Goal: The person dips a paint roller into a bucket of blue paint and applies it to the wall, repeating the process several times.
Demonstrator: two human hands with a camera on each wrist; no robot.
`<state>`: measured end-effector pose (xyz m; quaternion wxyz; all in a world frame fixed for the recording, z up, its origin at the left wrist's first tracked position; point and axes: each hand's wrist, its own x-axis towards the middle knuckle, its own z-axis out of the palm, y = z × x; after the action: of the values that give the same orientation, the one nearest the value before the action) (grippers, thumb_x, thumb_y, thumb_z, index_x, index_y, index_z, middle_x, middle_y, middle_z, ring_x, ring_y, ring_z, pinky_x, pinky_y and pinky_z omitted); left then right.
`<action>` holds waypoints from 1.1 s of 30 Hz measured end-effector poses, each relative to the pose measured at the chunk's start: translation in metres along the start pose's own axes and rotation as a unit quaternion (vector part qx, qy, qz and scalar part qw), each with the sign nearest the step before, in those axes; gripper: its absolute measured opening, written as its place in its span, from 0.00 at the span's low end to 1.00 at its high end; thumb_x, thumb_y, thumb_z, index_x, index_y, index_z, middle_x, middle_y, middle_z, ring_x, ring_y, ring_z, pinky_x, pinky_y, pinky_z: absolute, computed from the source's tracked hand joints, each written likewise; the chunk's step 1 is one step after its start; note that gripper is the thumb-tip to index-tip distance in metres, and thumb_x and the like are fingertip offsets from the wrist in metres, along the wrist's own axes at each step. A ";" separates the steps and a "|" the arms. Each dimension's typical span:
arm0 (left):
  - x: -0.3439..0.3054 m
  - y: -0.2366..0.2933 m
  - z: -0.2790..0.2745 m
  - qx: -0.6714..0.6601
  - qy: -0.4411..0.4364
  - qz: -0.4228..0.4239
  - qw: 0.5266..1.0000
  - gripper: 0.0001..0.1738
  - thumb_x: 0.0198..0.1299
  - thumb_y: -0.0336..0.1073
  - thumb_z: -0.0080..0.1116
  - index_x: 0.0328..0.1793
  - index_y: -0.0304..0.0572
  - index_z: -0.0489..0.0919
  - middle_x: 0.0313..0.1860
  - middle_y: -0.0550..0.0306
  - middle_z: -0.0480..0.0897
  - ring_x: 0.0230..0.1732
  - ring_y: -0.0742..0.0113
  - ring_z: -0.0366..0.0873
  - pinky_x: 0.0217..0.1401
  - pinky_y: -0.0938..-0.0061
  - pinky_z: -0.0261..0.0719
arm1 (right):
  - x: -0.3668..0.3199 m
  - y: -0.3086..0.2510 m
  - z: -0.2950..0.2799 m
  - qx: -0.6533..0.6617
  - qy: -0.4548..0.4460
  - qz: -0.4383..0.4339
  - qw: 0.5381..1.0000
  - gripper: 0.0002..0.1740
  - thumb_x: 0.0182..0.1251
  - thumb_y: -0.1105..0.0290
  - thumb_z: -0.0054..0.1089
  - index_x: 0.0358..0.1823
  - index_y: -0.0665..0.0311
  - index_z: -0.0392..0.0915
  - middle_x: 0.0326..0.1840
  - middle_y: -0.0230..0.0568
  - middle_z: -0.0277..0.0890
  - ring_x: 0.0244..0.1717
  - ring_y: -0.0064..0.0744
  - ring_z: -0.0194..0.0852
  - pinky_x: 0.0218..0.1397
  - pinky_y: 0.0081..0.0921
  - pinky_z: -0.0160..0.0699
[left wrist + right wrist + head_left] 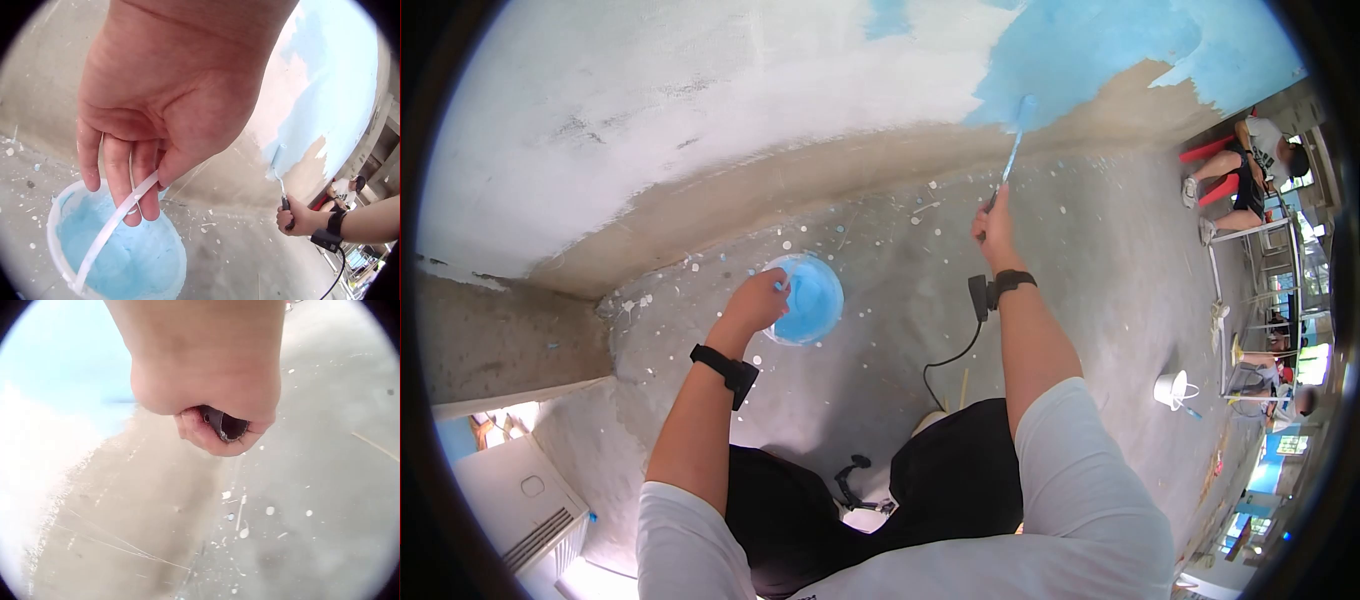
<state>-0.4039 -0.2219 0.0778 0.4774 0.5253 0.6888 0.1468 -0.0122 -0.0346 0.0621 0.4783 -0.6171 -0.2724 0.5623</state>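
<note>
My left hand [758,302] pinches the thin white bail handle [112,222] of a paint bucket [54,228], thumb against fingers. Light blue paint [119,250] lies inside the bucket and coats its inner wall. In the head view, that hand covers the bucket's left edge. My right hand [997,232] grips the dark handle of a paint roller [1027,108], with fingers curled round it. The roller's blue head lies against the lower part of the wall's blue patch [1090,50]. From the right wrist, only the hollow handle end [234,429] shows within the fist.
A bare brown strip [750,175] runs along the wall's base above a paint-spattered grey floor [880,270]. A small white bucket [1170,388] stands at right. Beyond it are metal-framed furniture and a seated person [1258,165]. A cable [960,358] hangs from my right wrist.
</note>
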 end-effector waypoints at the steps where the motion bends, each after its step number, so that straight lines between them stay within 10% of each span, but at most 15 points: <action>1: -0.001 0.000 0.000 0.005 0.002 0.004 1.000 0.07 0.61 0.33 0.53 0.42 0.41 0.78 0.27 0.51 0.85 0.30 0.58 0.84 0.35 0.65 0.79 | -0.001 -0.006 0.009 0.078 -0.010 0.039 0.996 0.36 0.72 0.30 0.37 0.25 0.57 0.62 0.10 0.23 0.48 0.08 0.20 0.46 0.12 0.22 0.44; 16: -0.001 0.000 -0.001 0.043 0.000 -0.010 0.999 0.08 0.62 0.35 0.53 0.42 0.43 0.80 0.29 0.53 0.86 0.32 0.57 0.85 0.37 0.64 0.79 | -0.028 -0.070 0.051 0.074 0.023 -0.253 0.964 0.23 0.79 0.48 0.41 0.33 0.59 0.65 0.19 0.26 0.56 0.14 0.18 0.51 0.16 0.20 0.51; 27: -0.004 0.005 -0.003 0.025 -0.009 -0.010 1.000 0.08 0.66 0.36 0.52 0.42 0.41 0.80 0.29 0.53 0.86 0.31 0.58 0.85 0.36 0.65 0.79 | -0.078 -0.168 0.078 0.033 0.007 -0.305 0.952 0.22 0.80 0.50 0.39 0.39 0.63 0.69 0.19 0.27 0.57 0.16 0.19 0.55 0.19 0.22 0.55; 33: -0.003 0.006 -0.001 0.032 -0.007 -0.002 0.999 0.08 0.65 0.37 0.52 0.41 0.42 0.79 0.29 0.53 0.86 0.31 0.59 0.85 0.36 0.65 0.79 | -0.056 -0.128 0.079 -0.121 0.063 -0.389 0.911 0.20 0.79 0.57 0.44 0.37 0.67 0.73 0.20 0.31 0.64 0.21 0.24 0.62 0.27 0.27 0.61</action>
<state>-0.4015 -0.2222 0.0839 0.4657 0.5397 0.6909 0.1202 -0.0740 -0.0109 0.2089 0.5972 -0.5495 -0.5259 0.2546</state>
